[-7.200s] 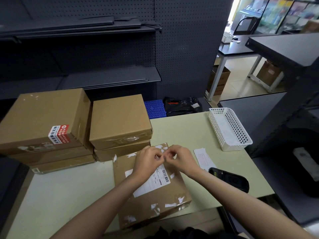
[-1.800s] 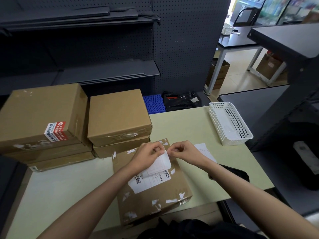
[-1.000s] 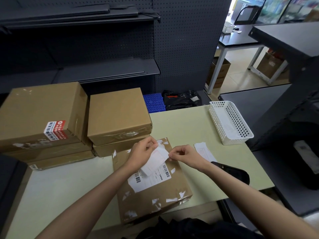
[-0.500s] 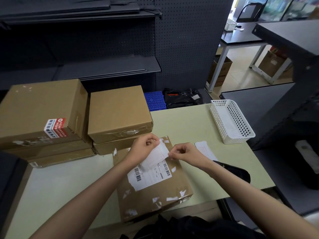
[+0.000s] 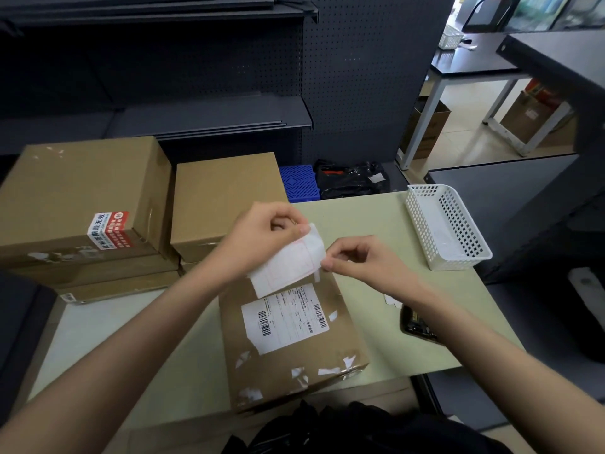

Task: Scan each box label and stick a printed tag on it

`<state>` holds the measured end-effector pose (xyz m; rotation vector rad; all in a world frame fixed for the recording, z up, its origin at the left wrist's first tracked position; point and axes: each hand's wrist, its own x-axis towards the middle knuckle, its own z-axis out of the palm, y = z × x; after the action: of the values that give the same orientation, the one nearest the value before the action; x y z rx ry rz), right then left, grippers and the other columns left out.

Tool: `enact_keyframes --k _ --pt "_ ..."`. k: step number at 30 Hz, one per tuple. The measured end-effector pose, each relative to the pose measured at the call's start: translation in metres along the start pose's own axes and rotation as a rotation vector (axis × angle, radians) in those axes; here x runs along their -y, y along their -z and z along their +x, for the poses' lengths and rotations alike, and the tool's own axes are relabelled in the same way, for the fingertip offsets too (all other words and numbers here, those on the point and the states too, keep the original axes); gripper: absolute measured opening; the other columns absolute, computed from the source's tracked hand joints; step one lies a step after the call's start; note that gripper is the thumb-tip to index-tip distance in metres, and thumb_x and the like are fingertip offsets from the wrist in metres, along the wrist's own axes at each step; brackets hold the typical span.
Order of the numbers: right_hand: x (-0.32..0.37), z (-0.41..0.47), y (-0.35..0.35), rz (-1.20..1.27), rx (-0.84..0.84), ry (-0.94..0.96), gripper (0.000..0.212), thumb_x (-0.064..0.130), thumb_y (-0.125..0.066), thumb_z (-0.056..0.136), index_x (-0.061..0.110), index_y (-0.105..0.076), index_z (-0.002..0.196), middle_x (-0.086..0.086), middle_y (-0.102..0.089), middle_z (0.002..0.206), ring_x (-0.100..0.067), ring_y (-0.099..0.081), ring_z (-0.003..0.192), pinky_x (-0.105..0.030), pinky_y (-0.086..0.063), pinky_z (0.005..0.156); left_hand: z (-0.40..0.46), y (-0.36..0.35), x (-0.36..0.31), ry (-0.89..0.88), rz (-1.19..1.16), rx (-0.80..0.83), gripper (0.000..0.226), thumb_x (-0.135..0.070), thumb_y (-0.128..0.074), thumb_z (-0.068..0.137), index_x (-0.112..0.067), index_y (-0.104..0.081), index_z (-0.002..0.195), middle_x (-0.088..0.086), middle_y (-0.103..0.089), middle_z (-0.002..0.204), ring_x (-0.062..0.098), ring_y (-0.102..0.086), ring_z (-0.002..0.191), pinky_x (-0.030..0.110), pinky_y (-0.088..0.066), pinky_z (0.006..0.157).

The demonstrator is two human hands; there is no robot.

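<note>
While the printed tag [image 5: 288, 261] is held in the air just above the far edge of the front box [image 5: 291, 342], the left hand [image 5: 262, 239] pinches its upper left corner between thumb and curled fingers, and the right hand [image 5: 358, 262] pinches its right edge at 3 o'clock; each grip is clamped on the tag. The tag is white, slightly curled, with faint red outlines showing on its face. The front box lies flat on the bench [image 5: 360, 224], near the front edge, with a white shipping label [image 5: 284, 317] bearing barcodes on its top face, at 6 o'clock from the tag. At 9 to 10 o'clock stand two stacks of brown boxes; the left stack [image 5: 75, 204] carries a red-and-white sticker [image 5: 109, 231], and the right stack [image 5: 222, 198] sits just beside it. At 3 o'clock a white perforated basket [image 5: 458, 237] rests on the bench. At 4 o'clock a dark handheld device [image 5: 415, 324] lies partly hidden under the right forearm.
</note>
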<state>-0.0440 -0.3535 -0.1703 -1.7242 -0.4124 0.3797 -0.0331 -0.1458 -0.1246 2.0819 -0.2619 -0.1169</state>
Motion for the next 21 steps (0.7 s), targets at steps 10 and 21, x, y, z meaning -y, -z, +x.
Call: enact_keyframes --k 10,21 --pt "0.065 0.000 0.011 0.098 -0.133 0.191 0.008 0.015 -0.063 0.083 0.011 -0.067 0.076 0.004 -0.067 0.069 -0.008 -0.061 0.071 -0.018 -0.048 0.072 -0.033 0.026 -0.057 0.141 -0.314 0.022 0.008 -0.015 -0.069 0.082 -0.013 -0.068 0.090 0.000 -0.075 0.077 0.011 -0.071 0.067 0.017 -0.051 0.048" --pt "0.087 -0.013 0.008 0.106 -0.148 0.257 0.006 0.013 -0.065 0.083 0.011 -0.066 0.077 0.007 -0.067 0.070 -0.005 -0.061 0.072 -0.014 -0.047 0.068 -0.048 0.025 -0.076 0.098 -0.393 0.009 0.012 -0.016 -0.068 0.078 -0.012 -0.070 0.089 0.005 -0.075 0.078 0.020 -0.072 0.067 0.022 -0.053 0.047"
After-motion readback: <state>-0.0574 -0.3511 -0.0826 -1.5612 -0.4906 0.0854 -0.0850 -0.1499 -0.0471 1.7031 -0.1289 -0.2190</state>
